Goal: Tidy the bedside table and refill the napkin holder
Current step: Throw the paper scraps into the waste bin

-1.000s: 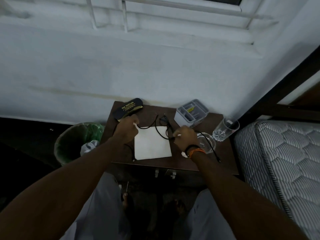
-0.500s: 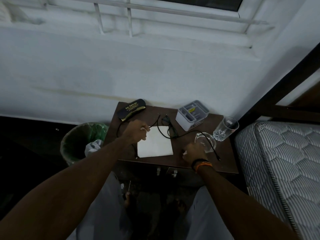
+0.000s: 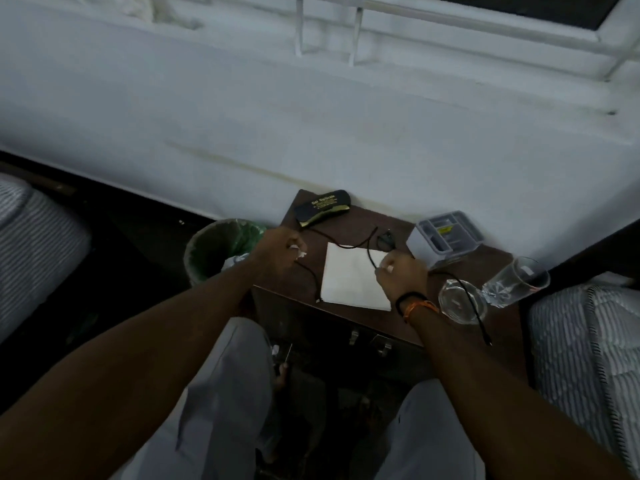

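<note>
Two glasses (image 3: 516,282) and black cable (image 3: 467,296) crowd the bedside table (image 3: 398,327).

We see a dark wooden bedside table (image 3: 349,318) right of centre, carrying a white napkin (image 3: 349,278), black cable (image 3: 471,299), spectacle case (image 3: 322,206), grey organiser (image 3: 443,239), tipped glass (image 3: 516,282) and glass dish (image 3: 457,306).

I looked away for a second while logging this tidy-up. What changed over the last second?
The right hand drew back to the table's front edge, then returned to the napkin's right corner. The left hand stayed, holding a white scrap. Napkin, cable and glasses unmoved.
</note>
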Tool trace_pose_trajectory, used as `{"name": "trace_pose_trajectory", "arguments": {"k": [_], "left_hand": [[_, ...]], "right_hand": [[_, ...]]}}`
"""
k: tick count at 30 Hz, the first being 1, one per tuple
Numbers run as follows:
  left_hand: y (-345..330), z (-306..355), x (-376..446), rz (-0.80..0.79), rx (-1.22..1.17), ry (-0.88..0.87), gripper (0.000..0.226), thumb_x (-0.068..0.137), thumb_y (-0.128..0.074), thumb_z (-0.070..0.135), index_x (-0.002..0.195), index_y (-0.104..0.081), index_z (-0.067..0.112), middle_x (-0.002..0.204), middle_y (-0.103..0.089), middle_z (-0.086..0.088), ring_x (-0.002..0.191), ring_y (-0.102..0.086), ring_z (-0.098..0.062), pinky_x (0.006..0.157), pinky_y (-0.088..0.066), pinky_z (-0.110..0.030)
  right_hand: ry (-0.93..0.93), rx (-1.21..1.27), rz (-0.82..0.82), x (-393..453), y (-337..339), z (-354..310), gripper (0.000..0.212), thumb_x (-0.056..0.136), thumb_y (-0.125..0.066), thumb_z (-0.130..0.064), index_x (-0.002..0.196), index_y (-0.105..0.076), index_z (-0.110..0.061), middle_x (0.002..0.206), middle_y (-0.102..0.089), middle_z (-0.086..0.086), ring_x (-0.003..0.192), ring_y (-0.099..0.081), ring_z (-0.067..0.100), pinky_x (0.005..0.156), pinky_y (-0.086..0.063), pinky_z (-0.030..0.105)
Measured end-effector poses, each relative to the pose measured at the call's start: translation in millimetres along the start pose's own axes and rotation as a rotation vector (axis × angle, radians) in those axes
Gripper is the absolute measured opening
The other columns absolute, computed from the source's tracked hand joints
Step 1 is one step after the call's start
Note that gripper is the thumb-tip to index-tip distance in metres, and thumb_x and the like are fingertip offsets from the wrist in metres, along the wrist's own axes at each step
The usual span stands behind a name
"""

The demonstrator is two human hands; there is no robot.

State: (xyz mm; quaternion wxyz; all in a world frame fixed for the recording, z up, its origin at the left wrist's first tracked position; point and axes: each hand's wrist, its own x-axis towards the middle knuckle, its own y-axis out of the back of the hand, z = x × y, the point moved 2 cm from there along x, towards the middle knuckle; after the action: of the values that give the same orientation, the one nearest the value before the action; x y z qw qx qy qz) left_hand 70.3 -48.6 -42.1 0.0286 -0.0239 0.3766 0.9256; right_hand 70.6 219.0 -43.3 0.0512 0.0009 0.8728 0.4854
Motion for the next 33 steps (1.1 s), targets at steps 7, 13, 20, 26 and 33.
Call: {"name": "trace_pose_trajectory", "arguments": {"k": [7, 13, 20, 26, 33], "left_hand": [[40.0, -43.7, -14.5, 0.162, -0.027, 0.207, 0.019, 0.074, -0.076, 0.013, 0.092, -0.071, 0.015, 0.088, -0.075, -0.005, 0.081, -0.068, -0.016, 0.07, -0.049, -0.022], [66.2, -98.9, -11.9, 0.2, -0.186, 0.329, 0.021, 0.071, -0.06, 0.005, 0.066, -0.063, 0.026, 0.062, -0.064, 0.003, 0.065, -0.07, -0.024, 0.066, -0.062, -0.042], [75.2, -167.1, 4.5, 0.252, -0.387, 0.485, 0.009, 0.081, -0.06, -0.007, 0.081, -0.068, -0.002, 0.067, -0.064, -0.005, 0.066, -0.069, -0.023, 0.068, -0.062, -0.035], [66.8, -224.9, 18.5, 0.208, -0.417, 0.563, 0.008, 0.067, -0.065, 0.009, 0.066, -0.069, 0.015, 0.075, -0.071, -0.009, 0.084, -0.071, -0.031, 0.08, -0.059, -0.051], [70.4, -231.4, 20.7, 0.152, -0.537, 0.603, 0.035, 0.066, -0.051, -0.001, 0.094, -0.069, 0.009, 0.089, -0.062, -0.011, 0.076, -0.059, -0.024, 0.052, -0.056, -0.03]], "right_hand": [[0.248, 0.114, -0.102, 11.4, -50.5, -79.1, 0.018, 0.085, -0.062, -0.013, 0.089, -0.079, -0.017, 0.101, -0.076, 0.005, 0.095, -0.069, 0.027, 0.086, -0.055, 0.04], [0.351, 0.129, -0.195, 20.2, -107.7, -157.1, 0.016, 0.086, -0.064, -0.02, 0.082, -0.079, -0.017, 0.092, -0.074, 0.005, 0.084, -0.066, 0.023, 0.079, -0.055, 0.035], [0.426, 0.029, -0.312, 43.5, -172.6, -232.1, 0.02, 0.082, -0.067, -0.008, 0.099, -0.077, -0.009, 0.085, -0.061, -0.009, 0.104, -0.061, 0.03, 0.09, -0.047, 0.033], [0.393, -0.123, -0.352, 75.0, -230.4, -256.0, 0.019, 0.081, -0.07, -0.012, 0.099, -0.076, -0.011, 0.106, -0.074, 0.01, 0.101, -0.066, 0.03, 0.089, -0.051, 0.035], [0.415, -0.359, -0.492, 95.8, -282.5, -265.3, 0.063, 0.087, -0.065, -0.036, 0.144, -0.044, -0.018, 0.145, -0.048, 0.012, 0.13, -0.047, 0.034, 0.104, -0.04, 0.039]]}}
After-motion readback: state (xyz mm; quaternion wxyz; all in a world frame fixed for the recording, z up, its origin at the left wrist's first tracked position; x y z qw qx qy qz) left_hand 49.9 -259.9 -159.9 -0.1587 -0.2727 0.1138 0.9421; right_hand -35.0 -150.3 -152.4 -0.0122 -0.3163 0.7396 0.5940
